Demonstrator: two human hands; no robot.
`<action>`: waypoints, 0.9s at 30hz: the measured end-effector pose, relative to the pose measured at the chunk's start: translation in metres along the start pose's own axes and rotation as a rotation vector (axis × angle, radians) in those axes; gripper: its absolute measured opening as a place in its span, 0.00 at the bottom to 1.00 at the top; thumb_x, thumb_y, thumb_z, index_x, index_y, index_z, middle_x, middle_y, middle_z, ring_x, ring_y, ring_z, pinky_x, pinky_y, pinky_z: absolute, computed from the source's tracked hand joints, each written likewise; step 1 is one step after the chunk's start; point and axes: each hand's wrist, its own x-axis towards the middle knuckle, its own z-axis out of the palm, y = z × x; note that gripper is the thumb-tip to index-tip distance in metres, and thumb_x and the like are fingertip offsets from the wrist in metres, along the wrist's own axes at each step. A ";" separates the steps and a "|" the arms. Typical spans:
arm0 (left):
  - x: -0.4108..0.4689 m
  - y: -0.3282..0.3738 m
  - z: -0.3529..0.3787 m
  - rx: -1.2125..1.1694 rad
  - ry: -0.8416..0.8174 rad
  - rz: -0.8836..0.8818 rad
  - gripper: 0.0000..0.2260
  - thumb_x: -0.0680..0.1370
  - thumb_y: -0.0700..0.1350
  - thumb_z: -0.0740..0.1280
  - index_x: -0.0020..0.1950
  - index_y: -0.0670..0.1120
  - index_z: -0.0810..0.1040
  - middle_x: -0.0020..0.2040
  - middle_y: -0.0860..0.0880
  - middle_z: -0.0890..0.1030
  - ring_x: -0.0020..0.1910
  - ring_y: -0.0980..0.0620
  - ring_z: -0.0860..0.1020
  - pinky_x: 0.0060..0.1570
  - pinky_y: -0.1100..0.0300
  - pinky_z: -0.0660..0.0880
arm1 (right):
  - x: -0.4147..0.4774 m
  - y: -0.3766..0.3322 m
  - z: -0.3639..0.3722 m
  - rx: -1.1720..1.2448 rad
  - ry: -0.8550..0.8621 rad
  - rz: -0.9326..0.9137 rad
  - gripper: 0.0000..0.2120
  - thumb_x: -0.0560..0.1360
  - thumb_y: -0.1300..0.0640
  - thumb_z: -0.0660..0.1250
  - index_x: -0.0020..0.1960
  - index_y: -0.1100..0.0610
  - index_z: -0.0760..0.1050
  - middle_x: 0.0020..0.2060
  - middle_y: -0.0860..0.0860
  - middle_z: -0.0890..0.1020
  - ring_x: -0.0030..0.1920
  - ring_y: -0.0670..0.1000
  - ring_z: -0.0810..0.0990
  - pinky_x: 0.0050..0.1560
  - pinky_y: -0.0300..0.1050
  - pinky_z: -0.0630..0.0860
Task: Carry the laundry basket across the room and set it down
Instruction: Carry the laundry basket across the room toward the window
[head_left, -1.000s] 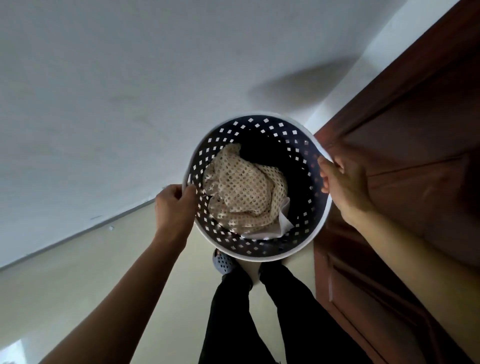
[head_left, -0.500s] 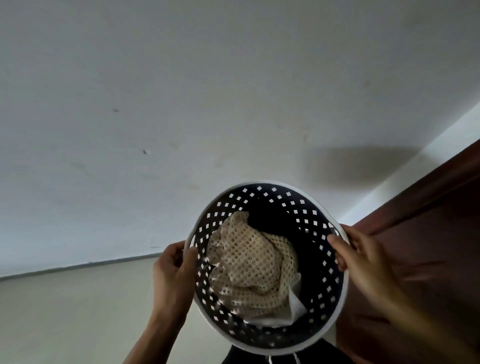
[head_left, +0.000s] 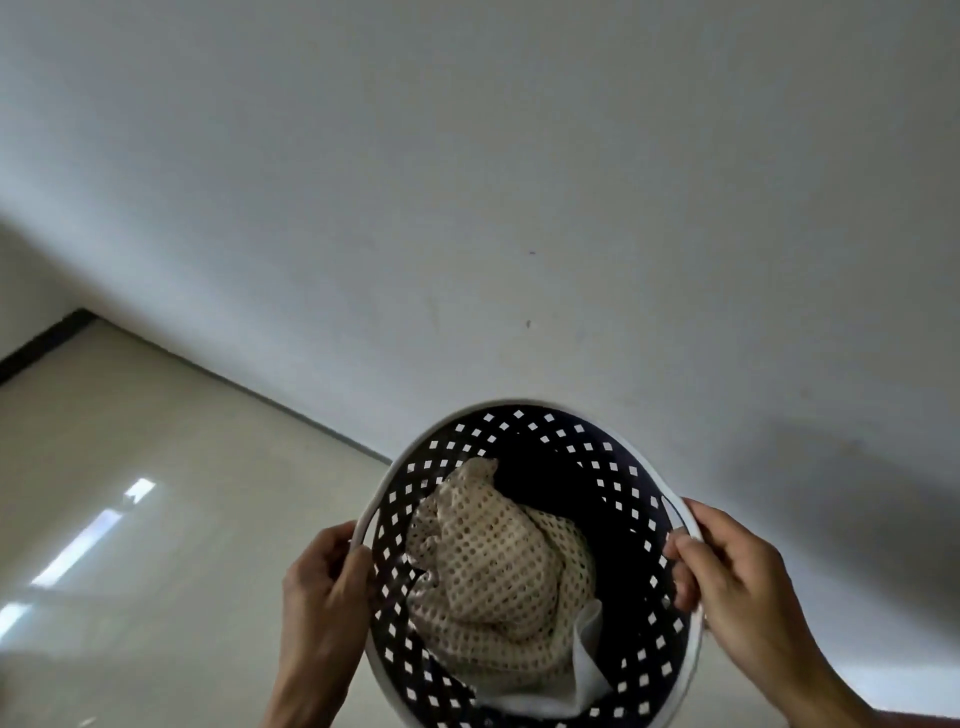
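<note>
A round laundry basket (head_left: 613, 467) with a white rim and dark perforated walls is held in front of me, low in the view. Inside lies a beige mesh cloth (head_left: 493, 566) over a white fabric piece (head_left: 582, 680). My left hand (head_left: 322, 587) grips the rim at its left handle. My right hand (head_left: 727, 577) grips the rim at the right handle slot, fingers curled over the edge. The basket's bottom edge runs out of the frame.
A plain white wall (head_left: 519, 208) fills most of the view ahead, very near the basket. Pale glossy floor (head_left: 156, 519) stretches to the left, meeting the wall along a dark baseboard line (head_left: 291, 410). A room corner (head_left: 78, 317) sits far left.
The view has swung left: the brown wooden door at the right has gone out of sight and more floor shows at the left. Both hands keep their grip on the basket.
</note>
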 end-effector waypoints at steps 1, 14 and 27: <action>-0.005 -0.003 -0.007 -0.005 0.050 -0.012 0.10 0.75 0.33 0.61 0.43 0.43 0.80 0.22 0.53 0.78 0.21 0.61 0.71 0.26 0.61 0.70 | 0.009 -0.003 0.004 -0.004 -0.052 -0.019 0.12 0.78 0.65 0.59 0.46 0.52 0.78 0.27 0.54 0.78 0.23 0.47 0.73 0.25 0.39 0.71; -0.024 -0.065 -0.147 -0.094 0.570 -0.185 0.10 0.75 0.33 0.61 0.41 0.42 0.81 0.23 0.51 0.74 0.28 0.48 0.70 0.30 0.55 0.68 | 0.060 -0.066 0.185 -0.081 -0.637 -0.149 0.11 0.78 0.65 0.60 0.43 0.58 0.79 0.29 0.62 0.77 0.25 0.49 0.73 0.29 0.47 0.75; 0.094 -0.062 -0.292 -0.137 0.687 -0.152 0.12 0.75 0.33 0.60 0.41 0.45 0.80 0.21 0.53 0.77 0.22 0.59 0.71 0.28 0.56 0.71 | 0.088 -0.159 0.377 -0.030 -0.708 -0.199 0.11 0.77 0.66 0.60 0.48 0.56 0.80 0.24 0.54 0.77 0.24 0.49 0.72 0.26 0.43 0.73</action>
